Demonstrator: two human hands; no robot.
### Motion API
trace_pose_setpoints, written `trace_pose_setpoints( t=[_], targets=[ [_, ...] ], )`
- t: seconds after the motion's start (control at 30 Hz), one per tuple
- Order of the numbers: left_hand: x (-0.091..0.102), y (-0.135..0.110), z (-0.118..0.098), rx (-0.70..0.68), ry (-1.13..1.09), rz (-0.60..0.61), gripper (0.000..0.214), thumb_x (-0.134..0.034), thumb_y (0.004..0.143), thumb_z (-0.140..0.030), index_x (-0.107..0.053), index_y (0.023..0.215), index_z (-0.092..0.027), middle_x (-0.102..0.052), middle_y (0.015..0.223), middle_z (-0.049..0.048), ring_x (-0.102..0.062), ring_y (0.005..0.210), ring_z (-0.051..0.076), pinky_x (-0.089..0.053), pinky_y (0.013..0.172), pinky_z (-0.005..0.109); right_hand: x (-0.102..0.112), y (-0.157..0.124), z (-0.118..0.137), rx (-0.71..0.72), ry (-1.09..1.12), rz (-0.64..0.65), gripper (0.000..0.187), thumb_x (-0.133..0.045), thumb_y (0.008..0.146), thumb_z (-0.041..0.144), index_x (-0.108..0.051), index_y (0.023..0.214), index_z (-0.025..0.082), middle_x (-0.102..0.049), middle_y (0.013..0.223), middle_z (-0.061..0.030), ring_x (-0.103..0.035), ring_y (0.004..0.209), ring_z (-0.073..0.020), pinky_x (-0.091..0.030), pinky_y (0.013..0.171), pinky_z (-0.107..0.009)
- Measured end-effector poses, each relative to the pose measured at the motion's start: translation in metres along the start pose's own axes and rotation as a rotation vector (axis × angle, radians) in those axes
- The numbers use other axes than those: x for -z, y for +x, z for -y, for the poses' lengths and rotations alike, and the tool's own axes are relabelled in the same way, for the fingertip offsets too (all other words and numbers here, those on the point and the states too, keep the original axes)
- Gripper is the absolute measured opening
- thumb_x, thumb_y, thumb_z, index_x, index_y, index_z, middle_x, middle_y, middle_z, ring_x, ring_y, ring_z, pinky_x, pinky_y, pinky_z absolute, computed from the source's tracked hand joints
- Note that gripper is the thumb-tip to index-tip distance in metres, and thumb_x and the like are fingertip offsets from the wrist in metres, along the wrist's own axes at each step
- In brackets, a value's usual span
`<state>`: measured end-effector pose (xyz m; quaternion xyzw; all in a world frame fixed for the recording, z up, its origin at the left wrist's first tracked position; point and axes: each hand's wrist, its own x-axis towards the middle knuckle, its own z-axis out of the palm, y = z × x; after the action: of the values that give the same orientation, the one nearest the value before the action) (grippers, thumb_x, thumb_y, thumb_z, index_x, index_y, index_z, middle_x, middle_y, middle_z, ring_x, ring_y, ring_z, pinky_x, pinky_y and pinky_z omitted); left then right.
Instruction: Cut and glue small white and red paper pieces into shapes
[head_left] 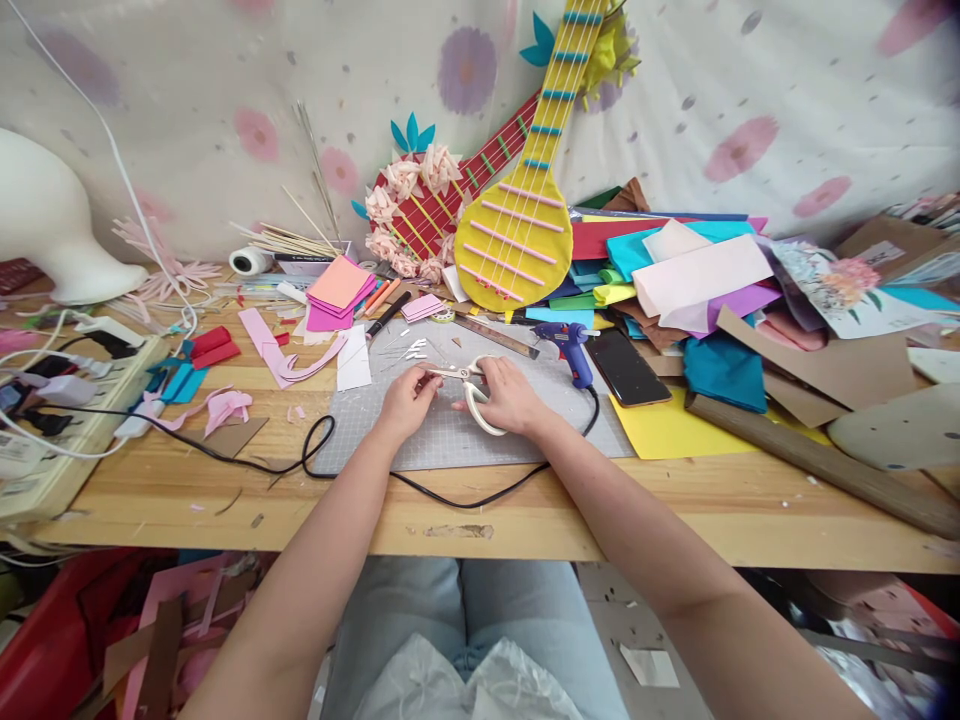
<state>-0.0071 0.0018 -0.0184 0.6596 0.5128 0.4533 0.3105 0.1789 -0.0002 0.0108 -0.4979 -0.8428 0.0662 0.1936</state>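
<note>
White-handled scissors [474, 402] are in my right hand [516, 396], its fingers through and around the loops. Their blades point left, toward the fingertips of my left hand [407, 404]. Those fingers are pinched together at the blade tips; whatever they hold is too small to make out. Both hands are over the grey cutting mat [375, 440]. Small white pieces [415, 349] lie on the mat just beyond the blades. A metal ruler [499, 337] lies behind the scissors, and a blue glue gun [572, 352] rests to the right of my right hand.
A black phone [627, 367] lies on yellow sheet material [675, 428]. A yellow lute-shaped craft piece [517, 245] leans at the back, before a red one [420, 220]. A black cord [450, 503] crosses the front. A power strip [60, 440] stands left; coloured sheets [701, 270] pile up right.
</note>
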Motion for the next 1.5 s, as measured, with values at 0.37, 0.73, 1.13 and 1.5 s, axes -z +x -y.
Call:
trace_pose_setpoints(
  t=[0.37, 0.73, 1.13, 1.5],
  targets=[
    [0.001, 0.000, 0.002, -0.004, 0.044, -0.010, 0.015, -0.051, 0.077, -0.031, -0.057, 0.077, -0.018, -0.060, 0.072, 0.0012, -0.055, 0.059, 0.011, -0.043, 0.058, 0.024, 0.000, 0.001, 0.004, -0.067, -0.094, 0.068, 0.025, -0.045, 0.076, 0.031, -0.045, 0.096, 0.016, -0.062, 0.090, -0.0112, -0.056, 0.079, -0.0211, -0.033, 0.065, -0.028],
    [0.003, 0.000, -0.008, -0.012, -0.017, 0.003, 0.012, -0.050, 0.077, -0.029, -0.055, 0.078, -0.018, -0.057, 0.072, -0.0006, -0.055, 0.060, 0.010, -0.043, 0.060, 0.023, -0.001, 0.003, 0.003, -0.127, -0.005, 0.141, 0.024, -0.043, 0.081, 0.036, -0.043, 0.095, 0.017, -0.064, 0.082, -0.0075, -0.057, 0.072, -0.0181, -0.032, 0.059, -0.026],
    [0.005, -0.001, -0.009, 0.020, -0.047, -0.017, 0.011, -0.049, 0.077, -0.027, -0.054, 0.076, -0.018, -0.059, 0.072, -0.0007, -0.056, 0.060, 0.010, -0.045, 0.061, 0.024, 0.003, -0.003, -0.003, -0.040, 0.027, 0.114, 0.044, -0.048, 0.075, 0.059, -0.043, 0.092, 0.018, -0.062, 0.086, -0.0079, -0.057, 0.075, -0.0193, -0.034, 0.062, -0.027],
    [0.005, 0.000, -0.007, -0.006, -0.064, -0.010, 0.010, -0.050, 0.077, -0.027, -0.054, 0.078, -0.018, -0.058, 0.071, -0.0009, -0.056, 0.059, 0.009, -0.045, 0.060, 0.023, 0.005, -0.004, -0.003, -0.068, -0.068, 0.165, 0.049, -0.041, 0.077, 0.063, -0.044, 0.096, 0.018, -0.066, 0.084, -0.0067, -0.060, 0.074, -0.0195, -0.029, 0.058, -0.026]
  ],
)
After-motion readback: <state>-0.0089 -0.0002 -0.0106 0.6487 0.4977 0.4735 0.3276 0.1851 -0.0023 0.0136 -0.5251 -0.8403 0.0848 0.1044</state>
